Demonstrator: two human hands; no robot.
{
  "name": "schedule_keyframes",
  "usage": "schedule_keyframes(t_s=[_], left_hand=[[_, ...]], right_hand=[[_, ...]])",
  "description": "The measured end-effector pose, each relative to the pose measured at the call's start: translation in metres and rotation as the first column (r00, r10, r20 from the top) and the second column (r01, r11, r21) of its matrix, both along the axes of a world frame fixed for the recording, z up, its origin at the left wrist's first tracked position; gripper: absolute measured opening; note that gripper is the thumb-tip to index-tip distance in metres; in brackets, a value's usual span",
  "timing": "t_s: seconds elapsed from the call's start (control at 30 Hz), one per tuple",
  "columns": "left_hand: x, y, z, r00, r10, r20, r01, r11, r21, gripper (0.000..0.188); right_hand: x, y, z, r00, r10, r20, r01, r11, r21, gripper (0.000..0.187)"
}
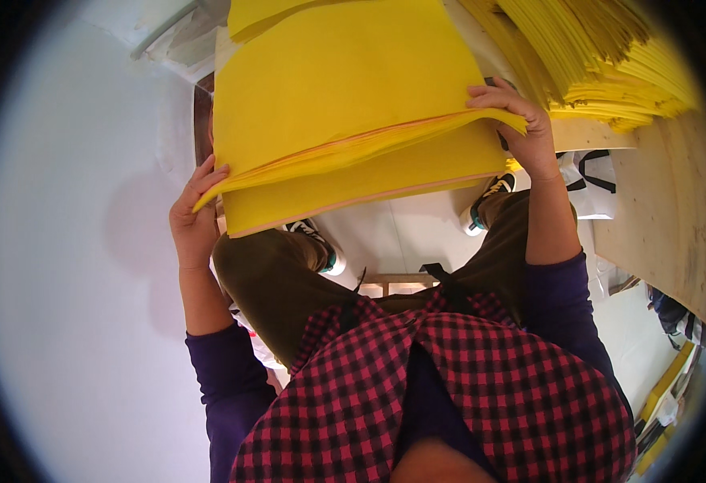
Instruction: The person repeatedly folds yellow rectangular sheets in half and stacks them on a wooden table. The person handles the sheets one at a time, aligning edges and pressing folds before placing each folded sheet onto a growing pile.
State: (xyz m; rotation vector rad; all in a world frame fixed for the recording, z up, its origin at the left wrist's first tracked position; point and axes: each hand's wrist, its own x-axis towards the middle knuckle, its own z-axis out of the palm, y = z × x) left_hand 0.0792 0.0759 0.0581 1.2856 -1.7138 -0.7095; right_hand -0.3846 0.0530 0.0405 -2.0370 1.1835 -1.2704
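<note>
Left hand (194, 193) and right hand (522, 125) clamp opposite ends of yellow sheets (345, 88) (edge bowed), presumably supporting their width evenly.

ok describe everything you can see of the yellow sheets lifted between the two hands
The bundle of thin, flexible yellow sheets has a broad, plain, smooth-looking face and a layered near edge with orange-tinted lines. It may be paper or thin foam; I can't tell which. That edge is raised and gently curved, above another yellow layer, while the rest stretches away from the person. The left hand grips its near left corner, the right hand its near right corner.
</note>
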Motion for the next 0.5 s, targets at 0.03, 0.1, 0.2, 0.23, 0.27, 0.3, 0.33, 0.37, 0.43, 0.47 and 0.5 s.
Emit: schedule_keyframes(t_s=[0.03,0.1,0.2,0.23,0.27,0.3,0.33,0.37,0.43,0.47,0.5], left_hand=[[-0.001,0.0,0.001,0.997,0.028,-0.078,-0.026,0.999,0.035,0.025],[-0.001,0.0,0.002,0.98,0.073,-0.186,-0.062,0.996,0.064,0.02],[0.0,-0.004,0.0,0.958,0.102,-0.267,-0.094,0.995,0.043,0.019],[0.0,-0.006,-0.001,0.953,0.104,-0.284,-0.098,0.995,0.035,0.019],[0.001,-0.008,-0.002,0.925,0.163,-0.343,-0.141,0.986,0.088,0.02],[0.0,-0.008,-0.003,0.933,0.109,-0.343,-0.105,0.994,0.031,0.02],[0.0,-0.008,-0.004,0.916,0.113,-0.384,-0.108,0.994,0.036,0.02],[-0.001,-0.008,-0.005,0.898,0.117,-0.424,-0.11,0.993,0.041,0.02],[-0.004,-0.008,-0.006,0.896,0.154,-0.416,-0.135,0.988,0.074,0.021],[-0.006,-0.009,-0.006,0.895,0.172,-0.412,-0.148,0.985,0.091,0.022],[-0.008,-0.009,-0.007,0.894,0.193,-0.405,-0.164,0.981,0.104,0.022]], right_hand=[[0.0,0.0,0.0,1.0,-0.026,0.004,0.026,1.0,-0.011,0.027],[0.001,0.001,-0.002,0.997,-0.072,0.022,0.072,0.997,-0.017,0.023],[0.005,0.005,-0.01,0.96,-0.189,0.206,0.177,0.981,0.074,0.018],[0.006,0.006,-0.011,0.947,-0.192,0.259,0.164,0.978,0.126,0.018],[0.007,0.006,-0.013,0.935,-0.197,0.295,0.141,0.97,0.2,0.019],[0.007,0.006,-0.013,0.922,-0.204,0.33,0.114,0.956,0.272,0.02],[0.008,0.005,-0.014,0.914,-0.196,0.355,0.105,0.96,0.26,0.02],[0.01,0.004,-0.014,0.906,-0.188,0.38,0.096,0.964,0.247,0.02],[0.015,0.0,-0.014,0.898,-0.182,0.401,0.095,0.969,0.227,0.02],[0.018,-0.003,-0.014,0.898,-0.186,0.398,0.104,0.97,0.218,0.02],[0.02,-0.005,-0.013,0.891,-0.219,0.398,0.126,0.961,0.246,0.019]])
